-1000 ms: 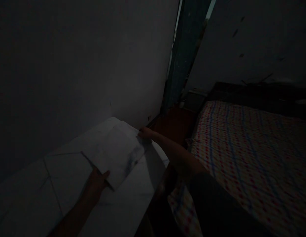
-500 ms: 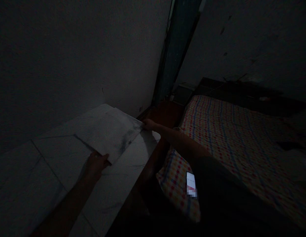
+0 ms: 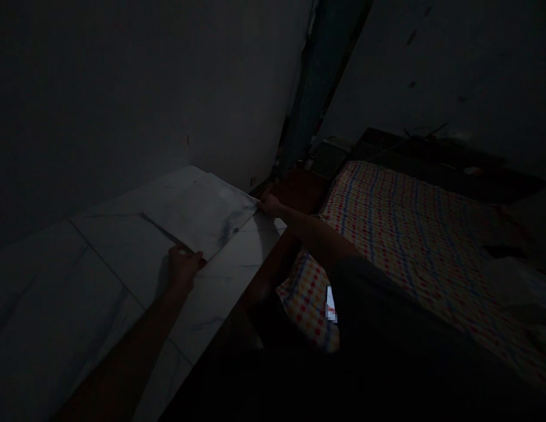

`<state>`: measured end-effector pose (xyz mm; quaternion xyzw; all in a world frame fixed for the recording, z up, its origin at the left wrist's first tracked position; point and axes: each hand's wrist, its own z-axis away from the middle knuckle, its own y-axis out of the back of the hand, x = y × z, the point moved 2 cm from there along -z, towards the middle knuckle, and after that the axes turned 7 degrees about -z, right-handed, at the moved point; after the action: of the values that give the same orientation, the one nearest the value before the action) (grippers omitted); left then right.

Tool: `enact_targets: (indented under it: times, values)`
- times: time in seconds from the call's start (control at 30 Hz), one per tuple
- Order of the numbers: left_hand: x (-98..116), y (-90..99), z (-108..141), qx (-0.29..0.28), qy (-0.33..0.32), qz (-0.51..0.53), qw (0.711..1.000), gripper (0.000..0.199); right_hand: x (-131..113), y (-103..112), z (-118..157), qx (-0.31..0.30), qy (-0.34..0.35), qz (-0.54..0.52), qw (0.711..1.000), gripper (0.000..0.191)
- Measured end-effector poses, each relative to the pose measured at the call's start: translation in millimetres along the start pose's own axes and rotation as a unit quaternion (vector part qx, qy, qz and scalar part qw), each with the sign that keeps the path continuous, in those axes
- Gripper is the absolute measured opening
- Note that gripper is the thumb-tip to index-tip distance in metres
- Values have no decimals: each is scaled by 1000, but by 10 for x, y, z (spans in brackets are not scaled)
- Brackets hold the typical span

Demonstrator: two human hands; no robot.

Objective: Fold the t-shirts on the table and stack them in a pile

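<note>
A flat rectangular panel (image 3: pixel 196 214), pale with grey marble-like veining, is low over a white marble-patterned tabletop (image 3: pixel 118 249). My left hand (image 3: pixel 183 267) grips its near left corner, thumb on top and fingers at the edge. At the far right corner, my right hand (image 3: pixel 270 206) is closed on the same panel. A dark line of shadow runs along the panel's left edge. In the dim light I cannot tell whether the panel rests on the tabletop or is slightly raised.
A plain wall (image 3: pixel 145 94) borders the table's far side. To the right is a bed with a checked cover (image 3: pixel 378 211). A lit phone (image 3: pixel 330 305) lies on the checked cloth near my right arm. Beyond the table shows reddish floor (image 3: pixel 294 190).
The view has shifted a little, so table, hands and bed sit slightly higher in the picture. Both hands keep hold of the panel, which has hardly moved on the table.
</note>
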<state>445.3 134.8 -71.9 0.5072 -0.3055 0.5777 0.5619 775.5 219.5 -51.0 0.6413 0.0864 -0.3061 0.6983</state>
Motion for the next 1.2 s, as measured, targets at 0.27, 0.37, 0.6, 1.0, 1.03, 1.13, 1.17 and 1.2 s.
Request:
enact_targets:
  times: [0.27,0.37,0.6,1.0,1.03,1.13,1.17,1.2]
  values:
    - [154,265,-118,9,-148,-223,963,41,74,232,-47,-34,55,51,997,23]
    - [414,160,-324,13,-341,-327,881,39,-201,188,-135,-19,122,63,990,33]
    - [457,-156,-734,-9,-425,-544,723,55,-1212,-446,-228,-9,319,84,944,62]
    - [201,37,-669,-48,-409,-554,723,59,-1132,-1074,-243,-19,319,186,929,67]
    - [169,165,-587,-56,-410,-551,725,61,-1104,-1093,-246,-16,328,188,926,68]
    - [31,789,-192,-72,-406,-542,732,68,-909,-1175,-325,6,381,155,911,67]
    - [-28,1064,-10,-76,-396,-541,738,70,-820,-1219,-392,-1,416,136,899,67]
    - [-95,1362,195,-77,-379,-543,745,71,-734,-1262,-476,-3,456,107,884,66]
